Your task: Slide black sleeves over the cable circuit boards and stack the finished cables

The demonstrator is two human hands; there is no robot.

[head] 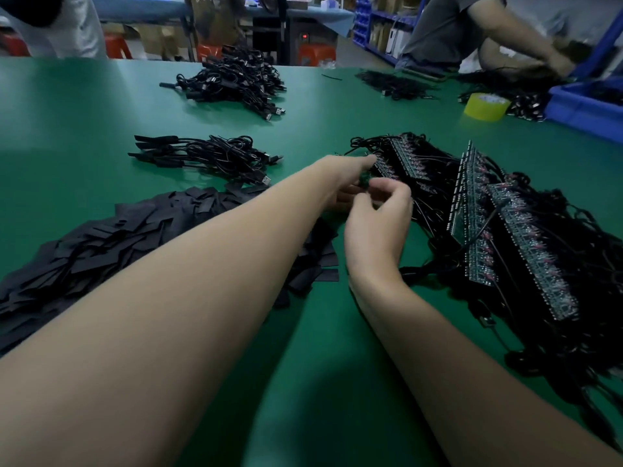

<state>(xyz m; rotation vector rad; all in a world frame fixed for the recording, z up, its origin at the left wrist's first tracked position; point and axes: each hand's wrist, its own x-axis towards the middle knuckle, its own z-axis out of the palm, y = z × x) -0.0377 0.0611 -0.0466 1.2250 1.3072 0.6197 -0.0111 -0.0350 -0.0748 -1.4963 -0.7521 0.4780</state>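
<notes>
Both my hands meet at the near end of a row of small green circuit boards (401, 156) wired to black cables. My left hand (347, 173) reaches over the table and pinches a small green board (364, 179). My right hand (377, 217) curls its fingers round the same board from the near side. More board rows (526, 237) with tangled cables lie to the right. A heap of flat black sleeves (111, 244) spreads at the left under my left forearm. A small stack of sleeved cables (202, 156) lies beyond it.
A larger heap of finished cables (236, 82) lies farther back on the green table (84, 112). A yellow tape roll (485, 106) and a blue bin (586, 106) stand at the far right, where another person handles cables. A second person stands at the far left.
</notes>
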